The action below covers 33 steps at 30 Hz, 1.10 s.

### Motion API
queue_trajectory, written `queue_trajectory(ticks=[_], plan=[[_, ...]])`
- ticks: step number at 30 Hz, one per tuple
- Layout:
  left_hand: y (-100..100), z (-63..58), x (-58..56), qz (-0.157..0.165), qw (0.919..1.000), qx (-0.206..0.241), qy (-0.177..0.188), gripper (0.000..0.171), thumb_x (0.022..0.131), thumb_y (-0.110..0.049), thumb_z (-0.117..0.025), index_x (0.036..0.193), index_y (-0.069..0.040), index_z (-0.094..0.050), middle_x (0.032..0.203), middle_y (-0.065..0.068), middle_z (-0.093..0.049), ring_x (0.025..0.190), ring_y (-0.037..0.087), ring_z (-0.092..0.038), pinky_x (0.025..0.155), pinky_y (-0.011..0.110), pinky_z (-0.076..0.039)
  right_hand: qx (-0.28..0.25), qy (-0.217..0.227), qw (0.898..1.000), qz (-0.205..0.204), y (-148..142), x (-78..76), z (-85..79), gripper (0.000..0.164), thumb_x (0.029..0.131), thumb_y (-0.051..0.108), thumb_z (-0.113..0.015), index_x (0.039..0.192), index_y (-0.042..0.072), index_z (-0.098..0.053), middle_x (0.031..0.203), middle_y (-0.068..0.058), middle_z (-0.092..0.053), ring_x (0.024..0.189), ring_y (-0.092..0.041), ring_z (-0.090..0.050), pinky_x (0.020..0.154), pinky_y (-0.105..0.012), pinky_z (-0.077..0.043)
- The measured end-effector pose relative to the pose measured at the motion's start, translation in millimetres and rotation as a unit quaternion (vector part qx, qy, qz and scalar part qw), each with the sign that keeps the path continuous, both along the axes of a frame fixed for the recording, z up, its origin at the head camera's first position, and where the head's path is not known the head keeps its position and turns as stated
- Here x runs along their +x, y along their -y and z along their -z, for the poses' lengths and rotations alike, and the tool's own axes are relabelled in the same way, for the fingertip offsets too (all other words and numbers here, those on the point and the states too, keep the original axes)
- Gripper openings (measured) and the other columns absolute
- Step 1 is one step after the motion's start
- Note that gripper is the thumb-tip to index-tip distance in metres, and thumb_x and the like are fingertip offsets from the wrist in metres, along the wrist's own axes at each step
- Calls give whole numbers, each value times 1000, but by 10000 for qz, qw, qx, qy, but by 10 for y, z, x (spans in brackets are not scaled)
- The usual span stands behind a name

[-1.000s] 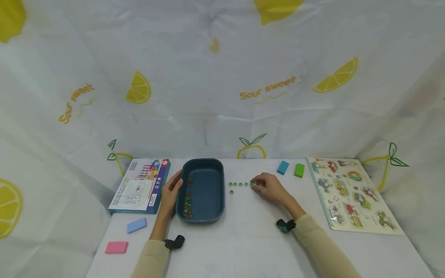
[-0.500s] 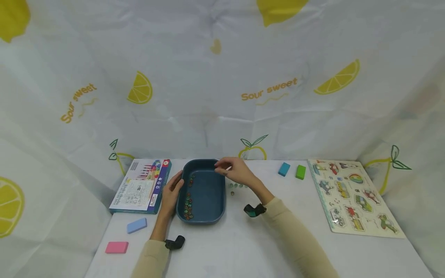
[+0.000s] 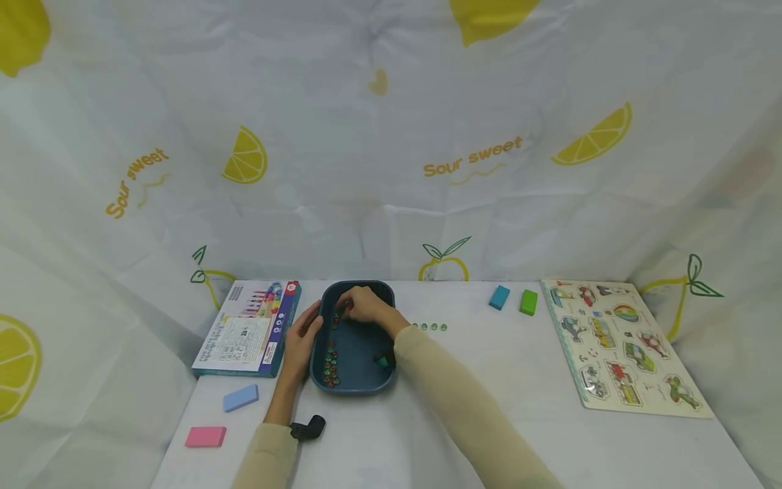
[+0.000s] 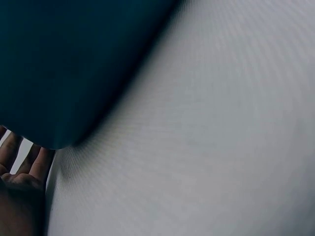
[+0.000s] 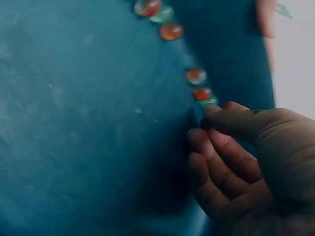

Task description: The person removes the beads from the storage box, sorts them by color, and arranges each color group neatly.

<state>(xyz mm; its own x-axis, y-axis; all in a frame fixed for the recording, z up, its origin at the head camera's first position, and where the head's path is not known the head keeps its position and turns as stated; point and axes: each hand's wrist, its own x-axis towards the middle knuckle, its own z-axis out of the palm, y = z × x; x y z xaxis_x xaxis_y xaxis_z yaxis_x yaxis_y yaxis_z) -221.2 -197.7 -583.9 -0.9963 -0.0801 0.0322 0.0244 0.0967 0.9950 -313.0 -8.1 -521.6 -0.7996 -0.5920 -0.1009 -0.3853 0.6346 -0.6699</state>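
Note:
A dark blue tray (image 3: 366,348) stands on the white table with several glass beads (image 3: 330,356) strung along its left wall. My left hand (image 3: 302,336) rests flat against the tray's left side, fingers straight; the left wrist view shows those fingers (image 4: 19,162) under the tray's corner (image 4: 74,64). My right hand (image 3: 360,305) reaches into the tray's far left part. In the right wrist view its curled fingers (image 5: 202,120) close on a green bead (image 5: 210,102) at the end of the bead line (image 5: 197,76). Three green beads (image 3: 430,327) lie in a row right of the tray.
A game box (image 3: 247,329) lies left of the tray, with a blue block (image 3: 239,396) and a pink block (image 3: 205,436) nearer me. A teal block (image 3: 498,296), a green block (image 3: 527,301) and a picture puzzle board (image 3: 617,343) sit to the right.
My right hand left the row of green beads on the table, swung left over the tray and came down among the beads inside it. The left hand stayed put.

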Motion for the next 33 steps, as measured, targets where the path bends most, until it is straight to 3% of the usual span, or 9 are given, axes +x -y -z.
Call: queue_trajectory(ticks=[4,12,18,23,26,33], plan=[[-8,-7,-5,9,10000,8,-9,47,111,-28,-57,157,-17,-53,163,7,-52,154,26,-47,104,1,-41,10,83,9999,111,35,36,55,33,94,-1,-73,126,6,-77,97,-12,-81,72,-9,-65,60,-16,-46],[-6,13,-5,20,10000,35,71,48,111,-25,-55,158,-15,-51,164,8,-51,154,26,-46,105,0,-40,129,-327,9991,223,69,83,109,18,95,13,-79,113,11,-81,91,-6,-80,70,-6,-63,63,-17,-48],[6,41,-14,18,10000,-44,-61,48,112,-28,-55,158,-16,-51,165,8,-51,155,28,-46,108,2,-40,-357,-393,9986,42,-92,45,-95,21,98,20,-77,115,8,-80,93,-7,-78,74,-8,-64,66,-19,-51],[2,50,-5,-45,9999,-79,-113,48,111,-29,-56,157,-16,-53,163,8,-53,153,29,-48,109,3,-40,-952,-443,9944,153,-514,74,-340,23,100,25,-74,117,9,-78,97,-7,-77,78,-11,-66,69,-25,-55],[-7,46,3,-69,9998,-127,-105,48,111,-28,-57,157,-15,-53,162,9,-53,152,28,-49,109,4,-41,-1146,-500,9914,383,-890,133,-366,23,100,27,-75,116,11,-78,96,-6,-76,77,-12,-66,67,-26,-56],[-12,25,0,-46,9999,-129,17,48,111,-33,-57,157,-20,-53,163,5,-53,142,1,-53,108,3,-40,-715,-572,9895,1116,-1832,348,-150,22,97,26,-77,112,10,-79,92,-4,-74,78,-13,-63,65,-24,-51]])
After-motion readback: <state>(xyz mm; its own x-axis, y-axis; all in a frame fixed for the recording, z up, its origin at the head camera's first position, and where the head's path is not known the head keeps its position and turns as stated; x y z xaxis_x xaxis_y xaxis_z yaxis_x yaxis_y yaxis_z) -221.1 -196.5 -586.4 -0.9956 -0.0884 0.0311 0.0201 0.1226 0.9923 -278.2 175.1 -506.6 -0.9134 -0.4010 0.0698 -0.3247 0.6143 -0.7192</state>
